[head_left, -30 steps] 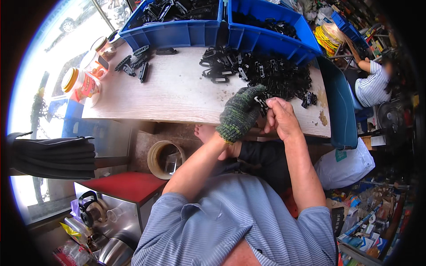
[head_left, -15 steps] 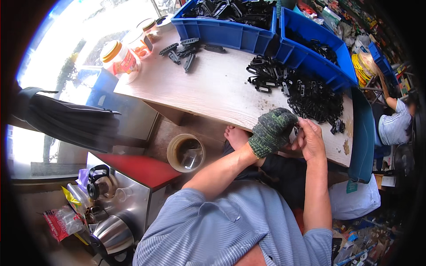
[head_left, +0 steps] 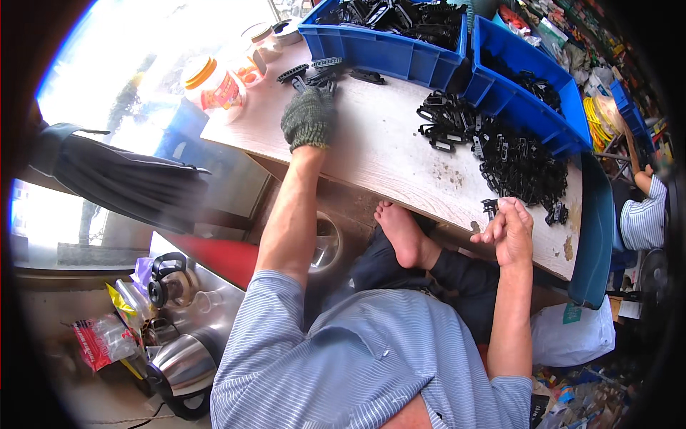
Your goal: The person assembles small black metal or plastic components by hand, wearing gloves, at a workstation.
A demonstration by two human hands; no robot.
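Note:
My left hand (head_left: 309, 118), in a dark green knitted glove, reaches over a small group of long black plastic parts (head_left: 326, 64) at the table's left end. Its fingers are hidden under the glove's back, so whether it grips a part does not show. My bare right hand (head_left: 511, 232) is at the table's front edge on the right, with thumb and fingers closed on a small black plastic part (head_left: 490, 207). Just beyond it lies a large heap of small black plastic parts (head_left: 522, 168).
Two blue crates (head_left: 386, 53) of black parts stand along the table's back. Plastic jars (head_left: 214, 89) are by the window. Below the table are a bucket (head_left: 329, 239) and my bare foot (head_left: 400, 232). A steel kettle (head_left: 182, 368) stands lower left. Another person (head_left: 643, 218) sits far right.
My left hand has left my right hand and swung far left to the long black parts. The right hand has stayed near the table edge, with a small black part now showing at its fingertips.

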